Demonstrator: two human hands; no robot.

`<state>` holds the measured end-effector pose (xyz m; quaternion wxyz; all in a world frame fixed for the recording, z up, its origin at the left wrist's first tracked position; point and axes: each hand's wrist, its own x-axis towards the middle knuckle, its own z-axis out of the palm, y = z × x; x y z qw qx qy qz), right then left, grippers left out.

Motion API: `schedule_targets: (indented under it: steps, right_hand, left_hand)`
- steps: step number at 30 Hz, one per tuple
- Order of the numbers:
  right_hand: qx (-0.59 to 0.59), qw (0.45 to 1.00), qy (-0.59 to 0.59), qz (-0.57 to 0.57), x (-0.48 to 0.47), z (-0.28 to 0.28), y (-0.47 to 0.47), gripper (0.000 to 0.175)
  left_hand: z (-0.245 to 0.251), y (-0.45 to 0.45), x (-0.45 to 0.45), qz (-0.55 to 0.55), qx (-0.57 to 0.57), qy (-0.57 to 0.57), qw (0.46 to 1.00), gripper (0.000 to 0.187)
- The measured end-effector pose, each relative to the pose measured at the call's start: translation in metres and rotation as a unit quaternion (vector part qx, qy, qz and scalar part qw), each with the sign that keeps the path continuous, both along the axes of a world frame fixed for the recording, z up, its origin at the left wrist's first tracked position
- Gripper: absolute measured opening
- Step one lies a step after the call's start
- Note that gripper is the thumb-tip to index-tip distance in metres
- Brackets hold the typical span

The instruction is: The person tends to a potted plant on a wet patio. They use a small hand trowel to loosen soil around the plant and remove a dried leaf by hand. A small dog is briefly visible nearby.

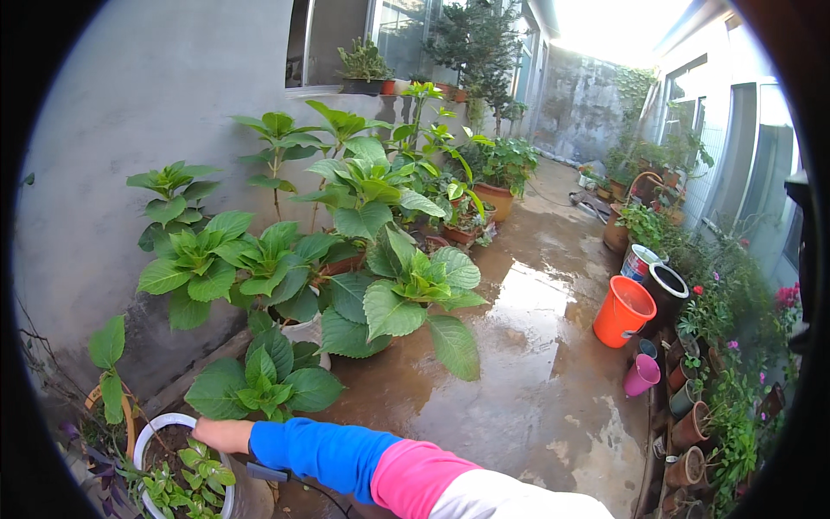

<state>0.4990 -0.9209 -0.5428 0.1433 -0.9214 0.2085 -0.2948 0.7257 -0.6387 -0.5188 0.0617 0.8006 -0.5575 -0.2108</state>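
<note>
My right hand [222, 434] reaches to the left, at the inner edge of a white-rimmed plant pot [148, 431]. Its fingers are mostly hidden, so whether they grip the rim is unclear. The pot holds dark soil [170, 447] and a low leafy plant [194, 483]; a thin stem with larger leaves [111, 386] rises at its far left side. Just above the hand spread the broad leaves of a hydrangea-like plant [262, 383]. The sleeve [337, 454] is blue, pink and white, with a dark device [267, 472] and a cable beneath it. My left hand is out of view.
Large leafy potted plants [363, 259] stand along the grey wall [149, 117]. Wet concrete [480, 389] runs down the middle of the yard. On the right are an orange bucket [619, 314], a pink bucket [642, 376], a black container [666, 285] and several small pots [688, 422].
</note>
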Motion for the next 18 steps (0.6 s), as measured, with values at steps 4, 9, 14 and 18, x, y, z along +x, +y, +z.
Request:
schedule_targets:
  steps: [4,9,14,18]
  right_hand:
    - [0.086,0.996,0.026,0.002,-0.007,0.004,0.000,0.019]
    - [-0.028,0.997,0.064,-0.039,-0.005,0.003,0.000,0.021]
    - [0.124,0.992,-0.012,-0.017,-0.005,-0.001,-0.002,0.028]
    - [0.227,0.969,-0.086,-0.033,-0.010,0.006,0.003,0.029]
  left_hand:
    - [-0.013,-0.008,0.006,-0.042,-0.030,-0.063,0.997,0.052]
    - [-0.028,-0.009,0.013,-0.064,0.007,-0.041,0.997,0.055]
    - [-0.033,-0.004,0.015,-0.013,-0.063,0.120,0.991,0.056]
    - [-0.034,-0.005,0.017,-0.057,-0.018,0.009,0.998,0.055]
